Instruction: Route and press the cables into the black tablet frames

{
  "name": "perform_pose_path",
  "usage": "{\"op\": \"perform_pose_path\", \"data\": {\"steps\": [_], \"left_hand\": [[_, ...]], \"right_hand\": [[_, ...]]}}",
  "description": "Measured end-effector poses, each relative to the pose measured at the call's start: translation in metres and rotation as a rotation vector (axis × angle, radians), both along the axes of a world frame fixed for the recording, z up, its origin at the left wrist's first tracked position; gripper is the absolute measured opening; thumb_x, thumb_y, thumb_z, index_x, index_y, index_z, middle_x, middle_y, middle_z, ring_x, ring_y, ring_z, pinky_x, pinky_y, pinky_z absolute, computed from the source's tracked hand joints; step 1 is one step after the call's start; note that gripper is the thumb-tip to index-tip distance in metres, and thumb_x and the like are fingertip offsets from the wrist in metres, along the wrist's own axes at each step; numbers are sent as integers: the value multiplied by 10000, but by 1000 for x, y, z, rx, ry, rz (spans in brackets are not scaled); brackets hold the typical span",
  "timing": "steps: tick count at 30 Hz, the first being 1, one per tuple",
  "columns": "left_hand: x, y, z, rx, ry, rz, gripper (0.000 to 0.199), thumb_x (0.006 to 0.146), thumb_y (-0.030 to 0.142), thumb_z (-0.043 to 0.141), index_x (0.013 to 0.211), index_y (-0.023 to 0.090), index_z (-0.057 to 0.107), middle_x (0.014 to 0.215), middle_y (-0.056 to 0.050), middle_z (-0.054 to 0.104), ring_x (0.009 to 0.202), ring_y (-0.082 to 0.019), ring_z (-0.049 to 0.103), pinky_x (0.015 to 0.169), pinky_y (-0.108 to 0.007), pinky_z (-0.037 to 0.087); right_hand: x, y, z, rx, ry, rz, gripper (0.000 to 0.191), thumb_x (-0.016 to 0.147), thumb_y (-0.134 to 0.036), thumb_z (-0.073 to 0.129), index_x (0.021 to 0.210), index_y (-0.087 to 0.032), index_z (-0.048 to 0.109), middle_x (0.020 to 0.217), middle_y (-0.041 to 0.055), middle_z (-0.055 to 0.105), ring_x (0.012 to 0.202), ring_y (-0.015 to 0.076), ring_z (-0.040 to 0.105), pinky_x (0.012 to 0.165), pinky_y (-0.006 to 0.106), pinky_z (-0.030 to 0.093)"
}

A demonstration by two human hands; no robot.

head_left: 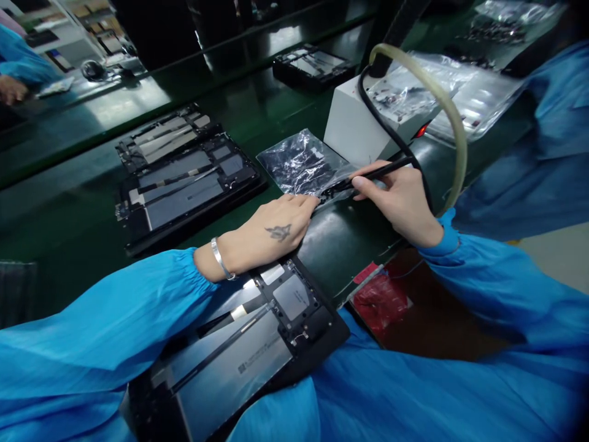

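My right hand [402,196] is closed around a thin black pen-like tool [384,169], its tip pointing left toward small dark parts at the mouth of a clear plastic bag [304,162]. At that same edge, my left hand [271,230] has its fingers together on the bag; the fingertips are partly hidden. The bag lies on the green bench with dark pieces inside. Below my left forearm, an opened tablet [243,350] rests tilted at the bench edge, showing its battery, flat cables and black frame.
Other opened tablets [184,184] lie stacked at left, with another stack [313,64] farther back. A white box [352,120] with a red-lit switch carries a bag; a pale hose [453,123] loops beside it. Red plastic [380,298] sits below the edge. Another person's hand [13,89] is far left.
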State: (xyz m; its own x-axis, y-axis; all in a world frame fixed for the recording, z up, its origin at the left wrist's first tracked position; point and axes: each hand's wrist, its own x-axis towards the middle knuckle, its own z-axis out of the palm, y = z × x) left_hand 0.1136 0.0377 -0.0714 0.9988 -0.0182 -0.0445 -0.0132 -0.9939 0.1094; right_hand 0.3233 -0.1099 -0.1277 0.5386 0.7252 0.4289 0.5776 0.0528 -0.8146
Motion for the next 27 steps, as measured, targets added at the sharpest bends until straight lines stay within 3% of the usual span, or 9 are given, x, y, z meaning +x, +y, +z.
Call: {"op": "perform_pose_path", "data": {"steps": [5,18,27], "left_hand": [[2,-1,0,26,17,-31,385,1070,209,364,1399,150,556,1451,-153,547,1276,-290,578,1035,-433,548],[3,0,-2,66,2,-32,379,1061,204,390,1385,122,570,1444,-165,567,1241,-284,616,1029,-428,559],[2,2,-5,65,-30,-48,351,1054,197,405,1348,146,588,1420,-143,583,1223,-255,623,1020,-392,560]], "right_hand": [[-2,0,0,55,119,30,320,858,-539,791,938,-232,749,976,32,697,874,193,699,713,310,679],[-7,-3,1,-4,66,109,286,896,-477,767,976,-203,756,975,36,721,783,162,719,713,280,673],[-5,-3,2,-47,52,114,324,890,-522,753,982,-212,757,983,39,732,757,167,721,693,285,661]]}}
